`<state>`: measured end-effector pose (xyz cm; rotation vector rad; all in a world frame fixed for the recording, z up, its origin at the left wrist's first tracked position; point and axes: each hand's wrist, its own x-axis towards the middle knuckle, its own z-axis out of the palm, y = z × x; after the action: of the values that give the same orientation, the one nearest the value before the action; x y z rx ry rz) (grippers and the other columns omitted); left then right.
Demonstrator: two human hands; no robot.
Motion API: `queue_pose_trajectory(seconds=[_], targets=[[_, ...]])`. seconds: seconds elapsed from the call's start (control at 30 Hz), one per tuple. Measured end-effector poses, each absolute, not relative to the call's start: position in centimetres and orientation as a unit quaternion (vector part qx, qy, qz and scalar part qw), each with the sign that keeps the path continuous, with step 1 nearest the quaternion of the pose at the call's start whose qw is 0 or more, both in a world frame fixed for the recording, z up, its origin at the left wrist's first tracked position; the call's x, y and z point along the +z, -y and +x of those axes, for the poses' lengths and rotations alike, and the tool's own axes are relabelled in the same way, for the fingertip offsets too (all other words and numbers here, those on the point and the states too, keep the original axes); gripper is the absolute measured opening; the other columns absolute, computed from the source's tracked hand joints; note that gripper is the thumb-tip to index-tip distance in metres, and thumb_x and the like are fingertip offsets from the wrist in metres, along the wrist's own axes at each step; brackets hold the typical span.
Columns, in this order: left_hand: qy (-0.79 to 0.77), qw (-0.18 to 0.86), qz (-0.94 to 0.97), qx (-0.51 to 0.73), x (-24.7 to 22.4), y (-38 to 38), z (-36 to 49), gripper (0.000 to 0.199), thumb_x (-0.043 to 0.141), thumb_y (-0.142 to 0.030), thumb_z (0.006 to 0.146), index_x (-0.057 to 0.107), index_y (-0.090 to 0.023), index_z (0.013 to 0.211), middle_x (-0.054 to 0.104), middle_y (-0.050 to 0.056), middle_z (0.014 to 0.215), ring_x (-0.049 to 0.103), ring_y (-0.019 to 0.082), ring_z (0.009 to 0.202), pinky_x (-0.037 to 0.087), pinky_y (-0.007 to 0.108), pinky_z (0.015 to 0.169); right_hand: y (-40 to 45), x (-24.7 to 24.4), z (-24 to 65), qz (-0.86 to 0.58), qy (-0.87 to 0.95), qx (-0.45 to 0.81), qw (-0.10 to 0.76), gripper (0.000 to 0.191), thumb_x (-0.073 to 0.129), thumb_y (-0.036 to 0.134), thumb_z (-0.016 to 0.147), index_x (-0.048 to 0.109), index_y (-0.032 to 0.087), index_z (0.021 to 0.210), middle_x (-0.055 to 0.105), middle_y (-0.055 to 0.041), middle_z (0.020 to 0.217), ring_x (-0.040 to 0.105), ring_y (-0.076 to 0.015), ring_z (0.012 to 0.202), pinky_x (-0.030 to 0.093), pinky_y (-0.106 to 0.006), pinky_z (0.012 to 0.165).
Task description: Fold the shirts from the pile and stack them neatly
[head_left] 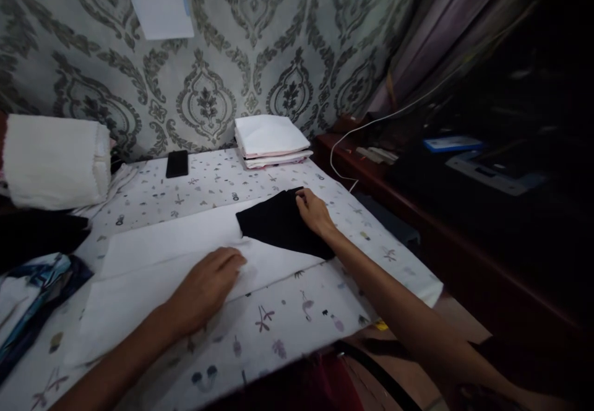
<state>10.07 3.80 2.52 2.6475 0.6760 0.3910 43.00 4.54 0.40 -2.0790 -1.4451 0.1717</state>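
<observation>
A long white cloth (171,247) lies flat across the patterned table cover, with a black cloth piece (278,222) at its right end. My left hand (208,284) rests on the white cloth near its front edge, fingers bent and close together; whether they pinch the fabric is hidden. At the black piece's upper right corner is my right hand (313,210), its fingers curled over the black edge with the thumb side toward the cloth.
A folded white stack (273,135) and a black phone (177,163) sit toward the wall. At left are a thick cream bundle (55,162) and dark and blue fabrics (41,299). A white cable (371,123) runs over the dark red furniture (464,256) at right.
</observation>
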Motion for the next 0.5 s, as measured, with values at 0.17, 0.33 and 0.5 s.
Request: queue_pose_trajectory(seconds=[0.17,0.33,0.5], targets=[[-0.181,0.122,0.971,0.102,-0.5,-5.6,14.4,0.047,0.028,-0.037,0.105,0.043,-0.023,0.147,0.044,0.006,0.156,0.041,0.020,0.143,0.038,0.044,0.118,-1.4,0.7,44.2,-0.775,0.546,0.111,0.300,0.033,0.050,0.032,0.093,0.056,0.019,0.122,0.065,-0.0015,0.078,0.059,-0.0186,0.067,0.043,-0.031,0.067],[-0.171,0.050,0.979,0.095,-1.6,-6.7,14.3,0.049,0.029,-0.038,0.105,0.035,-0.022,0.152,0.038,0.006,0.159,0.033,0.019,0.148,0.030,0.043,0.122,0.4,0.3,44.7,-0.765,0.569,0.118,0.276,0.040,0.058,0.020,0.086,0.056,0.023,0.126,0.066,0.0004,0.084,0.058,-0.0164,0.069,0.041,-0.029,0.068],[-0.150,0.008,0.983,0.106,-1.8,-6.7,14.3,0.048,0.030,-0.034,0.105,0.035,-0.021,0.151,0.040,0.008,0.158,0.035,0.020,0.147,0.032,0.045,0.120,1.3,0.8,45.2,-0.772,0.545,0.114,0.305,0.032,0.044,0.024,0.097,0.057,0.022,0.126,0.067,-0.0010,0.079,0.060,-0.0186,0.071,0.042,-0.031,0.072]])
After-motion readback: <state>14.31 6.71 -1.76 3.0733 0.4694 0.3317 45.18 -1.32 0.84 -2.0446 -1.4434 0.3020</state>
